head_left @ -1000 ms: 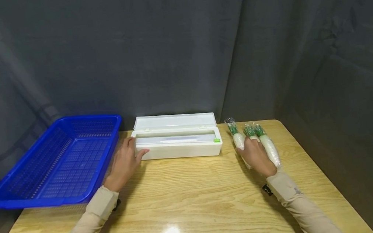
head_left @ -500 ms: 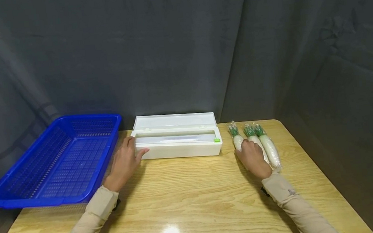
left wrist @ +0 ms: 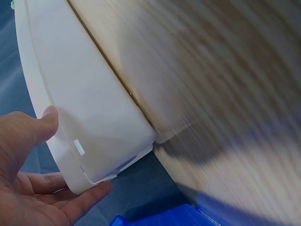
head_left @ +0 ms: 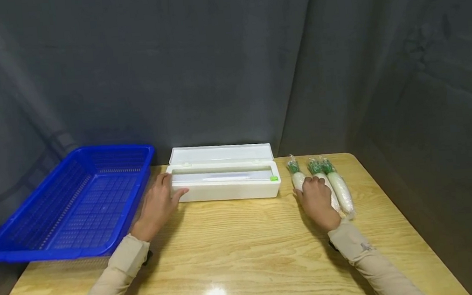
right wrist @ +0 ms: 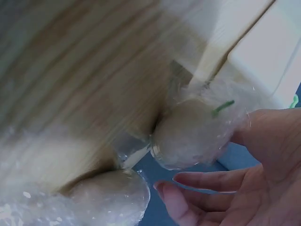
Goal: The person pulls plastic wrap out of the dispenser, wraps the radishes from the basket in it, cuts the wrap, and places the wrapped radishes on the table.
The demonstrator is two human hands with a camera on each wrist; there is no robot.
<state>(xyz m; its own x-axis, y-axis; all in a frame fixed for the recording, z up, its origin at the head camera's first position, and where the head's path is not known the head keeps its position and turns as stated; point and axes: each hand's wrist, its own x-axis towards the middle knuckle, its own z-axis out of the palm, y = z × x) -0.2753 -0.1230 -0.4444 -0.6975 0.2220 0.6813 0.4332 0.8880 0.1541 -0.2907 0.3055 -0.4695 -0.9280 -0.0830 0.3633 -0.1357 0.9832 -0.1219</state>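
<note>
In the head view a white cling film dispenser [head_left: 225, 190] stands at the table's back with its lid raised and a green slider at the right end. My left hand [head_left: 157, 206] holds its left end; the left wrist view has the thumb [left wrist: 44, 125] on the front face and fingers round the end. Over the leftmost of three film-wrapped white radishes [head_left: 299, 179] is my right hand [head_left: 318, 201], hiding its lower part. In the right wrist view that radish [right wrist: 188, 136] lies by the thumb, the fingers [right wrist: 207, 181] fairly straight, with a gap showing beside it.
A blue plastic basket [head_left: 132, 213] stands at the left of the wooden table [head_left: 237, 255]. The middle radish [head_left: 332, 195] and rightmost radish [head_left: 341, 192] lie side by side, green tops toward the back. Dark grey curtains [head_left: 212, 65] hang close behind the table.
My right hand has moved a little left and off the middle radish, and the leftmost radish has shifted slightly left and nearer. My left hand has kept its place at the dispenser.
</note>
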